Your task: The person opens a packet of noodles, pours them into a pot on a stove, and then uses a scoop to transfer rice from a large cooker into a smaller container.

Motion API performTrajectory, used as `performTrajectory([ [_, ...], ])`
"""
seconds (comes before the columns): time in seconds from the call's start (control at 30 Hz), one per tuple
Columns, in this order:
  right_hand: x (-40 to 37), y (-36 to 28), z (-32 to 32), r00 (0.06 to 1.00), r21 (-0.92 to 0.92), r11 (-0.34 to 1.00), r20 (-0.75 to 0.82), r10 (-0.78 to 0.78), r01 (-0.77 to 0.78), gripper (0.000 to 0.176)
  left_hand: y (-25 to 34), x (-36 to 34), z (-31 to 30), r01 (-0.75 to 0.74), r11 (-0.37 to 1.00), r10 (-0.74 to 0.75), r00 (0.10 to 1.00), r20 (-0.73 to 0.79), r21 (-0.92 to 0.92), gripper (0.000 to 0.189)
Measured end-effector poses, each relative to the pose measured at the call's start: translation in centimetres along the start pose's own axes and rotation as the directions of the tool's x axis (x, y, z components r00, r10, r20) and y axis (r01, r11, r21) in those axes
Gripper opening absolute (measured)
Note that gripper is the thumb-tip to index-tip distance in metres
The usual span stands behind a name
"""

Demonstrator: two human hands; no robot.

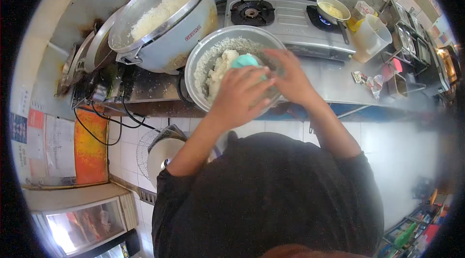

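A large metal pot (193, 76) stands on the counter with white rice (222, 66) clumped in it and grains stuck round its inner wall. Inside it is a turquoise object (245, 60), perhaps a bowl or scoop, partly covered by my fingers. My left hand (242, 94) reaches over the pot beside this object, its fingers spread. Over the pot's right side is my right hand (290, 76), fingers apart and slightly blurred. Whether either hand touches the turquoise object cannot be made out.
A big rice cooker (193, 30) full of rice stands at the back left. Behind the pot is a gas stove (290, 23) with a small pan (333, 10) over a blue flame. A clear plastic jug (373, 37) and a foil packet (374, 84) are at the right.
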State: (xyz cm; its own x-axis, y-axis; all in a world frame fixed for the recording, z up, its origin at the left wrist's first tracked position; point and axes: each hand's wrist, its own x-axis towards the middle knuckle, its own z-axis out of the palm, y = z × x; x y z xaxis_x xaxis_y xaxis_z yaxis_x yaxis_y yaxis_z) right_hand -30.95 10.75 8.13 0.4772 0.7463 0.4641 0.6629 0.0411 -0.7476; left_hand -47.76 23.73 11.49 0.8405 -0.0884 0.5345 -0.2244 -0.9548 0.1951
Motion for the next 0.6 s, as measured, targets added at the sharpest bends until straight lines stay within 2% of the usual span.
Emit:
performTrajectory([
  [0.03, -0.7, -0.3, -1.7, 0.999, -0.01, 1.0, -0.024, 0.028, -0.028, 0.041, -0.4, -0.1, -1.2, -0.006, 1.0, 0.006, 1.0, 0.02, 0.022, 0.038],
  [0.07, -1.4, -0.1, -3.4, 0.997, -0.024, 0.998, -0.048, 0.053, -0.054, 0.04, 0.0, 0.1, -3.1, 0.002, 1.0, -0.001, 0.999, -0.048, 0.015, 0.036],
  [0.1, -2.3, 1.1, -5.2, 0.99, 0.056, 0.991, -0.06, 0.125, -0.122, 0.04, 0.7, 0.6, -5.5, 0.008, 1.0, -0.008, 0.993, -0.121, 0.006, 0.034],
  [0.13, -3.5, 2.7, -7.3, 0.977, 0.131, 0.973, -0.065, 0.201, -0.192, 0.041, 1.9, 1.0, -8.7, 0.016, 1.0, -0.02, 0.982, -0.189, -0.023, 0.042],
  [0.17, -4.3, 2.9, -8.6, 0.975, 0.117, 0.974, -0.081, 0.207, -0.197, 0.042, 4.2, 1.2, -11.9, 0.111, 0.993, -0.116, 0.949, -0.294, -0.034, 0.054],
  [0.2, -5.1, 3.0, -9.9, 0.972, 0.102, 0.974, -0.098, 0.212, -0.202, 0.043, 6.0, 1.3, -14.7, 0.161, 0.986, -0.162, 0.906, -0.392, -0.035, 0.054],
  [0.27, -6.3, 0.2, -12.9, 0.986, -0.112, 0.99, -0.154, 0.062, -0.08, 0.046, 8.8, 1.5, -18.4, 0.164, 0.986, -0.147, 0.84, -0.523, -0.015, 0.053],
  [0.33, -7.1, -1.9, -15.6, 0.99, -0.171, 0.98, -0.115, 0.084, -0.103, 0.05, 9.8, 2.1, -20.0, 0.138, 0.99, -0.113, 0.82, -0.562, 0.001, 0.053],
  [0.43, -7.6, -5.3, -20.4, 0.998, -0.27, 0.961, -0.046, 0.05, -0.061, 0.05, 9.1, 4.8, -19.8, 0.055, 0.998, -0.055, 0.851, -0.523, -0.015, 0.053],
  [0.47, -7.7, -6.1, -22.3, 0.999, -0.376, 0.926, -0.013, -0.035, 0.027, 0.049, 8.4, 6.4, -19.6, 0.007, 1.0, -0.015, 0.867, -0.498, -0.019, 0.052],
  [0.53, -8.7, -7.7, -25.9, 0.995, -0.539, 0.836, 0.05, -0.085, 0.099, 0.055, 6.8, 10.5, -18.1, -0.084, 0.995, 0.053, 0.914, -0.402, -0.061, 0.052],
  [0.57, -8.1, -9.1, -27.5, 0.989, -0.515, 0.844, 0.085, -0.124, 0.15, 0.058, 6.6, 12.9, -18.0, -0.131, 0.988, 0.092, 0.922, -0.377, -0.081, 0.052],
  [0.6, -7.7, -8.5, -29.4, 0.972, -0.554, 0.799, 0.158, -0.175, 0.234, 0.054, 6.7, 14.9, -18.1, -0.17, 0.979, 0.119, 0.924, -0.363, -0.112, 0.052],
])
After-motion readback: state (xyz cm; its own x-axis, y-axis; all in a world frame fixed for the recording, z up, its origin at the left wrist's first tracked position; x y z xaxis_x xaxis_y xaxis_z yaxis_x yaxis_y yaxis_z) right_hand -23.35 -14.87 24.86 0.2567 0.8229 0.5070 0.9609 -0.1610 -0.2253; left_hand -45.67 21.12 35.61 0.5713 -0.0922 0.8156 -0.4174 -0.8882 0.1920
